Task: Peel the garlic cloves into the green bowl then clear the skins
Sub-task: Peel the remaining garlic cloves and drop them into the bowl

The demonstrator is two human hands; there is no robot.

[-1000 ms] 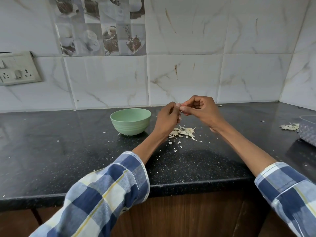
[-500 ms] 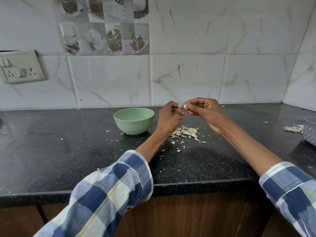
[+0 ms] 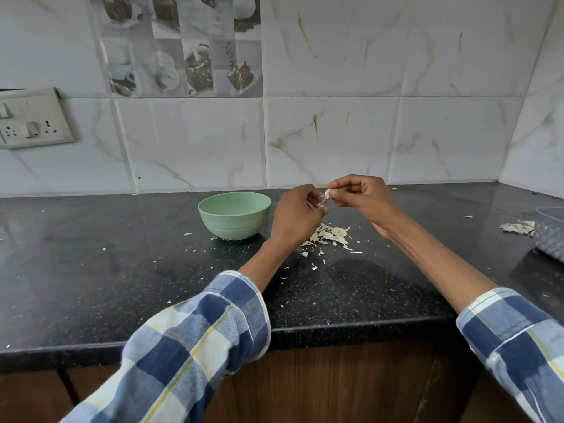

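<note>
R hand pinches garlic clove; L hand pinches skin

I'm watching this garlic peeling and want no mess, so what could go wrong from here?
1. The clove, pinched in the right hand, hangs over bare counter, not over the bowl; if it slips, it likely lands among the skins.
2. The left hand pulls skin in mid-air, so more flakes may scatter beyond the pile.
3. A sleeve lies near loose flakes and could brush them off the edge.
</note>
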